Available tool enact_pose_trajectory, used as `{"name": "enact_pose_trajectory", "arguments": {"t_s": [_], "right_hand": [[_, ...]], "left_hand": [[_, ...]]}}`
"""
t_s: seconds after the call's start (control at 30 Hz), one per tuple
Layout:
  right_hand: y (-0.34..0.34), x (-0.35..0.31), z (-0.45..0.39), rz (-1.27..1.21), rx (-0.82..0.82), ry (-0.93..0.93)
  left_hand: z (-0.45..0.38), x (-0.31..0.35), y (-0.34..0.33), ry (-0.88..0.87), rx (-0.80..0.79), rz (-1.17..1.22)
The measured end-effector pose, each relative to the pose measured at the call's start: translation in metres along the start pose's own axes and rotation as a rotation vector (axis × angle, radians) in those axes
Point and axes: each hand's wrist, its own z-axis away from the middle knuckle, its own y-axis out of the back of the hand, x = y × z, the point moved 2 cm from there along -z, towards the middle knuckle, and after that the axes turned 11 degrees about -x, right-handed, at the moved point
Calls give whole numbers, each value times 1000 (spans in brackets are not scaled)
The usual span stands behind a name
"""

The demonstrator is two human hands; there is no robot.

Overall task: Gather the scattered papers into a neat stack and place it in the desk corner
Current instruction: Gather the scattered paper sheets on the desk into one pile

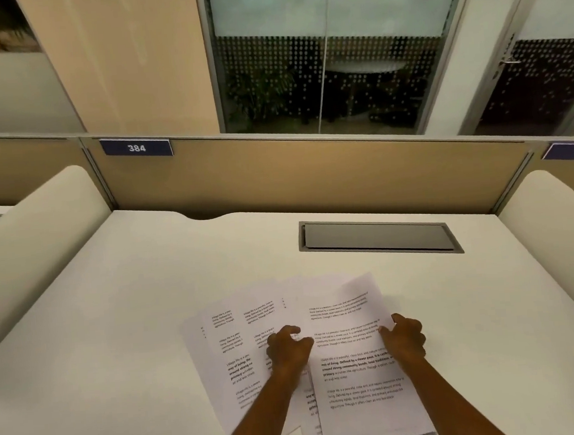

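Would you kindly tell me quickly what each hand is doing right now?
Left hand: fingers curled, pressing on the fanned papers, nothing lifted.
Right hand: fingers curled at the right edge of the top sheet; a firm grip cannot be told.

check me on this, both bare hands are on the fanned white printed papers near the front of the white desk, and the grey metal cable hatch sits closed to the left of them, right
Not quite: the grey metal cable hatch lies behind the papers and to the right, not left. The rest holds in the head view: the left hand and right hand rest on the fanned white printed papers on the white desk.
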Motion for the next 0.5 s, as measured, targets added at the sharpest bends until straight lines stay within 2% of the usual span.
{"name": "enact_pose_trajectory", "arguments": {"t_s": [0.2, 0.33, 0.5], "right_hand": [[-5, -2, -11, 107, -89, -2], [-13, -9, -15, 31, -149, 55], [-20, -16, -14, -83, -226, 113]], "left_hand": [[3, 5, -9, 19, 96, 17], [5, 9, -10, 20, 140, 48], [5, 12, -7, 1, 115, 132]]}}
